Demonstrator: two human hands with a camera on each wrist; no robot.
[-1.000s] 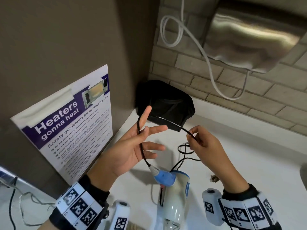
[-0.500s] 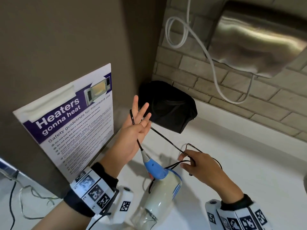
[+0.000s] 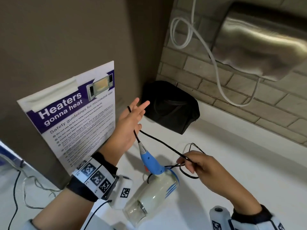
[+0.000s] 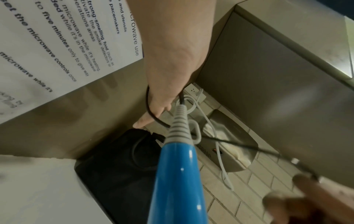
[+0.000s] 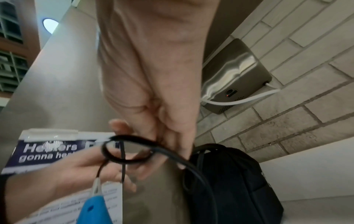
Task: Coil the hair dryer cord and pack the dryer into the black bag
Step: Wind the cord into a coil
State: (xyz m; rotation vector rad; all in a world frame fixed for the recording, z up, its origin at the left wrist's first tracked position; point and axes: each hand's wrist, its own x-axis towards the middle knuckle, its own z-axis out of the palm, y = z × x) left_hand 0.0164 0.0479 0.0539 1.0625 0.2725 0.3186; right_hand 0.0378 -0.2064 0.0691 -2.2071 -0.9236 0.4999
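Observation:
The white hair dryer (image 3: 152, 193) lies on the white counter (image 3: 232, 155), its blue handle (image 3: 150, 161) pointing up. Its black cord (image 3: 166, 145) runs from the handle up across my left hand (image 3: 137, 117), loops over the straight fingers, then slants down to my right hand (image 3: 186, 161). The right hand pinches the cord just above the dryer, and loose loops hang beside it. In the left wrist view the cord (image 4: 151, 115) wraps round the hand above the handle (image 4: 178, 174). The right wrist view shows the cord (image 5: 130, 151) in a loop below my pinching fingers (image 5: 168, 136). The black bag (image 3: 171, 107) sits in the corner behind both hands.
A microwave safety poster (image 3: 74, 117) leans on the brown wall at the left. A steel hand dryer (image 3: 265, 39) with a white cable (image 3: 214, 63) is mounted on the brick wall above the counter. Thin wires (image 3: 25, 188) hang at the far left.
My right hand has dropped from level with the left hand to just above the dryer, drawing the cord down. The left hand's fingers have straightened and come together. The dryer has tilted leftward.

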